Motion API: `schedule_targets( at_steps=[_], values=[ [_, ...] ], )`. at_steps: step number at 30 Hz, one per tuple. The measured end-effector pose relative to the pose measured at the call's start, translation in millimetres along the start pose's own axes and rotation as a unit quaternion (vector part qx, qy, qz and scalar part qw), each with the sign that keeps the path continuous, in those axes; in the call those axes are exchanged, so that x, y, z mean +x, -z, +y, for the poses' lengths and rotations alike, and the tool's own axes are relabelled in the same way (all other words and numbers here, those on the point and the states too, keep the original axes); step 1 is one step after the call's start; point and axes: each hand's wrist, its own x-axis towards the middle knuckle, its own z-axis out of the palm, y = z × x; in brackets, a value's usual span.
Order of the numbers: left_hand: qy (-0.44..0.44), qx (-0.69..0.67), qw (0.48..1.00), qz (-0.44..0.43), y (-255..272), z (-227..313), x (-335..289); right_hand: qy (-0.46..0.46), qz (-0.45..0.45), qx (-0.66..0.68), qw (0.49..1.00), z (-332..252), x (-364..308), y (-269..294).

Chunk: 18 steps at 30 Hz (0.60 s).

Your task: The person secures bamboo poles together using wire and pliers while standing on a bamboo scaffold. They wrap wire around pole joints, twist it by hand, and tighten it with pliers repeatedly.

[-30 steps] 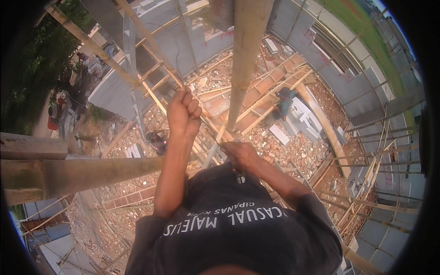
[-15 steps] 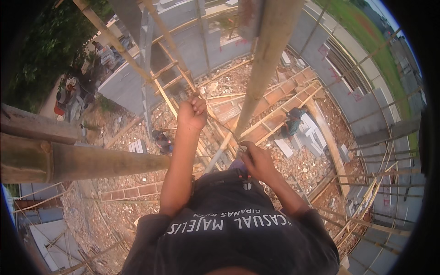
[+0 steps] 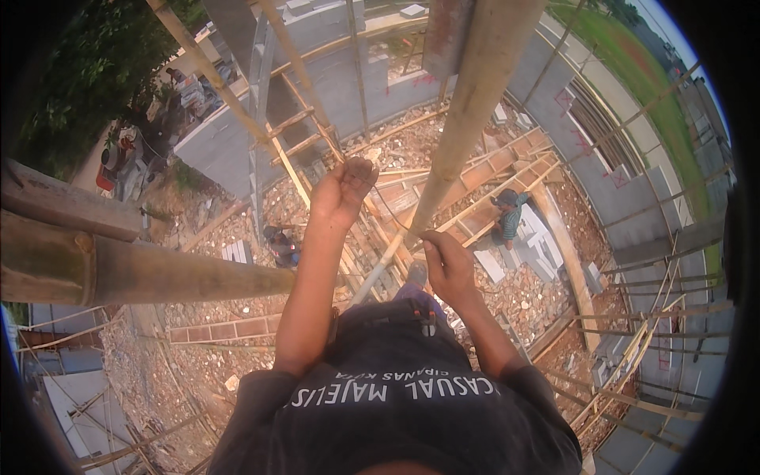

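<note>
My left hand (image 3: 342, 194) is raised palm up near the middle, its fingers loosely curled and apart. A thin dark cord (image 3: 385, 206) runs from beside its fingertips down to the joint where a tall bamboo pole (image 3: 459, 111) meets a thinner pale pole (image 3: 378, 267). Whether the cord touches my left fingers is hard to tell. Just right of that joint, my right hand (image 3: 450, 267) is closed, thumb and forefinger pinched at the cord's lower part. My shoe (image 3: 417, 273) shows below the joint.
A thick bamboo pole (image 3: 174, 271) crosses at left, under a wooden beam (image 3: 67, 202). Far below, rubble ground (image 3: 198, 380) holds timber frames and pale blocks (image 3: 540, 241). A person (image 3: 509, 214) works at right, another (image 3: 281, 244) at left. Grey block walls (image 3: 554, 103) stand around.
My left hand has loosened from a fist, turning its palm up and shifting slightly right. My right hand has moved a little to the right. The person at right is more upright.
</note>
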Motion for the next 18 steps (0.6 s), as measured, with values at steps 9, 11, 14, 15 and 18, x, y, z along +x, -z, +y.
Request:
schedule_targets(
  at_steps=[9, 11, 14, 15, 18],
  values=[
    [-0.011, -0.118, 0.993, 0.007, -1, 27, -6, 0.051, -0.1, 0.036, 0.993, -9, -13, 9],
    [-0.035, -0.109, 0.993, 0.0, -6, 23, -18, 0.052, -0.028, 0.04, 0.997, -5, -11, 11],
    [-0.035, -0.091, 0.995, -0.027, -13, 17, -37, 0.109, 0.088, -0.049, 0.989, 17, 10, 20],
    [-0.03, -0.086, 0.995, -0.031, -18, 13, -41, 0.097, 0.107, -0.11, 0.984, 24, 23, 24],
    [-0.016, -0.048, 0.997, -0.051, -35, 7, -56, 0.049, -0.049, -0.207, 0.976, 35, 19, 17]
  ],
)
